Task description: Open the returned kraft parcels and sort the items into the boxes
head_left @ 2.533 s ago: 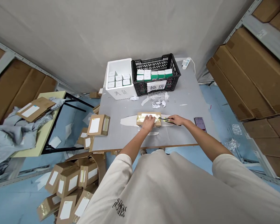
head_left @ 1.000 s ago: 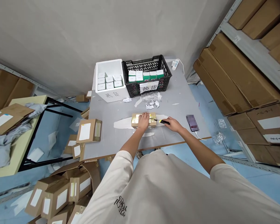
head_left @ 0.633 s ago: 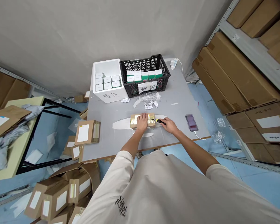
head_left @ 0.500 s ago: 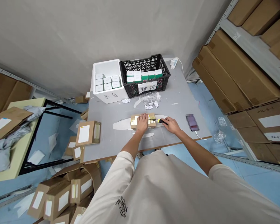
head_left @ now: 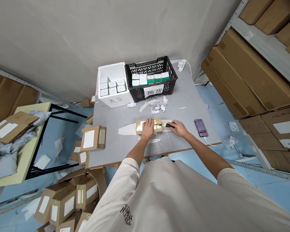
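Note:
A small taped cardboard parcel [head_left: 157, 127] lies in the middle of the grey table [head_left: 116, 145]. My left hand [head_left: 148, 126] rests flat on top of it, fingers stretched out and pressing it down. My right hand [head_left: 178, 127] is closed around a yellow and black utility knife [head_left: 168, 125], whose tip meets the parcel's right end.
A white foam box [head_left: 112, 85] and a black crate [head_left: 151, 77] with small boxes stand at the back. A phone [head_left: 200, 127] lies to the right, another parcel [head_left: 93, 138] at the left edge. Crumpled plastic [head_left: 157, 103] lies behind. Cartons fill the shelves and floor.
The knife tip has stayed at the parcel's right end while my right hand shifted slightly. My left hand keeps pressing the parcel. The view swung a little.

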Demonstrator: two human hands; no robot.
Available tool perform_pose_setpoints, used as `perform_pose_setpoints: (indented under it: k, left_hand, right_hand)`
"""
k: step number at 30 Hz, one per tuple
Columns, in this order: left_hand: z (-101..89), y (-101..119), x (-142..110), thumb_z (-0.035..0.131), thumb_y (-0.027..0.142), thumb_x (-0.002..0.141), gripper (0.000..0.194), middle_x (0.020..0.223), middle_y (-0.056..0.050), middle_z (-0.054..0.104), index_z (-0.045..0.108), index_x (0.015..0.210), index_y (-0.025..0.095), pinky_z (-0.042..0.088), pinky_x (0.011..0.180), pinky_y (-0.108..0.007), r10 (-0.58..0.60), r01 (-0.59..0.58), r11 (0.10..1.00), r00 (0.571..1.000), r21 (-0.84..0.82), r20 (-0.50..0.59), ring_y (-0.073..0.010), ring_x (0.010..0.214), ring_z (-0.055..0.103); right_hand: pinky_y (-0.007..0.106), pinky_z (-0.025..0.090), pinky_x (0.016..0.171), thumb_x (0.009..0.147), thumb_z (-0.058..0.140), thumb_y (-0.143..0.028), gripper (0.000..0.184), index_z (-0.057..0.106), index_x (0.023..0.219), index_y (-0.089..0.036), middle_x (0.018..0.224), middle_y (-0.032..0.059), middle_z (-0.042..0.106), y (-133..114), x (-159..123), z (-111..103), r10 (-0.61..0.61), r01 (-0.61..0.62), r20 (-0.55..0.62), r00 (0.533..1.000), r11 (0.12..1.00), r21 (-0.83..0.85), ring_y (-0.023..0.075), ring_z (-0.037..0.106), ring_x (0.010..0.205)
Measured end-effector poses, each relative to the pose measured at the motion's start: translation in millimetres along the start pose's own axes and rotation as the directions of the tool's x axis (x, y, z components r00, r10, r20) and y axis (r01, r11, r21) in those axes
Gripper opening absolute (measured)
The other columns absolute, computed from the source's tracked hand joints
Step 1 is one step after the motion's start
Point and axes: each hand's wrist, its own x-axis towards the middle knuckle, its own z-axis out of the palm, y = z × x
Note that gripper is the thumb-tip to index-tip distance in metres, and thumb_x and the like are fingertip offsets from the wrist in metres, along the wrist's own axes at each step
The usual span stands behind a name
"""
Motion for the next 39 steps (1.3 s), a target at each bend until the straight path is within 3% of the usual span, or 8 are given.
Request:
perform_pose_setpoints:
  k: [12, 17, 28, 34, 39]
  left_hand:
    - [-3.9, 0.3, 0.3, 0.036, 0.016, 0.097, 0.061, 0.159, -0.019, 0.046, 0.042, 0.158, 0.014, 0.034, 0.115, -0.05, 0.002, -0.002, 1.0, 1.0, 0.002, 0.027, -0.0324, 0.148, 0.039]
    - [-6.0, 2.5, -1.6, 0.036, 0.013, 0.096, 0.062, 0.159, -0.018, 0.046, 0.042, 0.158, 0.015, 0.034, 0.115, -0.049, -0.026, 0.026, 1.0, 0.999, 0.004, 0.035, -0.0317, 0.148, 0.04]
    - [-8.0, 3.9, -1.3, 0.039, 0.016, 0.096, 0.061, 0.158, -0.018, 0.047, 0.043, 0.157, 0.016, 0.034, 0.116, -0.049, -0.033, 0.034, 0.999, 0.999, -0.024, 0.034, -0.0318, 0.147, 0.041]
    - [-16.5, 16.2, 0.1, 0.043, 0.034, 0.101, 0.054, 0.158, -0.019, 0.045, 0.046, 0.152, 0.017, 0.032, 0.118, -0.052, -0.078, 0.078, 0.995, 0.997, -0.054, 0.0, -0.0349, 0.146, 0.04]
    - [-22.5, 20.7, 24.8, 0.051, 0.031, 0.1, 0.049, 0.151, -0.015, 0.05, 0.047, 0.148, 0.024, 0.038, 0.112, -0.046, 0.097, -0.089, 0.992, 0.992, -0.089, 0.083, -0.0306, 0.138, 0.046]
  right_hand:
    - [0.043, 0.049, 0.095, 0.102, 0.053, -0.046, 0.045, 0.065, 0.142, -0.03, 0.124, 0.0113, 0.067, 16.0, 2.8, 2.7, -0.009, 0.013, -0.025, 1.0, 0.992, 0.127, 0.0301, 0.064, 0.111]
    - [0.04, 0.052, 0.094, 0.101, 0.054, -0.044, 0.045, 0.065, 0.143, -0.031, 0.125, 0.0098, 0.067, 9.7, 6.1, 7.6, -0.003, 0.007, -0.022, 1.0, 0.98, 0.201, 0.028, 0.065, 0.11]
    - [0.041, 0.045, 0.094, 0.102, 0.054, -0.039, 0.046, 0.062, 0.146, -0.031, 0.127, 0.0116, 0.066, 28.9, 14.2, -16.7, -0.093, 0.091, 0.049, 0.994, 0.994, 0.056, 0.0296, 0.062, 0.115]
    - [0.042, 0.045, 0.096, 0.1, 0.056, -0.036, 0.046, 0.062, 0.145, -0.031, 0.125, 0.0112, 0.066, 22.2, 9.0, -11.7, -0.076, 0.071, 0.059, 0.995, 0.994, 0.083, 0.0298, 0.061, 0.114]
    - [0.043, 0.043, 0.096, 0.1, 0.056, -0.035, 0.045, 0.062, 0.145, -0.03, 0.126, 0.0117, 0.066, 21.7, 11.3, -15.7, -0.066, 0.058, 0.083, 0.994, 0.994, 0.095, 0.0299, 0.061, 0.115]
